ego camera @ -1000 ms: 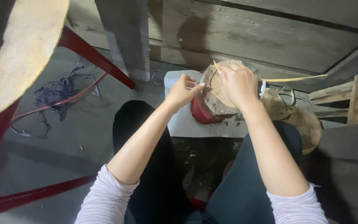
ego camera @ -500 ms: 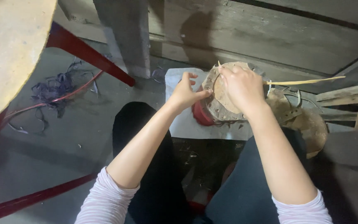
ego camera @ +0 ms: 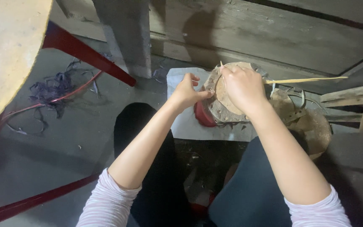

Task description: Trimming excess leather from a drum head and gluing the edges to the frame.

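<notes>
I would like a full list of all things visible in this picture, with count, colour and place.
round woven piece: one, brown-grey, centre, under both hands
thin strip: one, pale yellow, running right from the right hand
red object: one, beneath the woven piece
white sheet: one, on the floor
scrap strands: purple-grey, left floor
red bars: left side
wooden post: one, grey, top
left hand: at the piece's left edge
right hand: on top of it
</notes>
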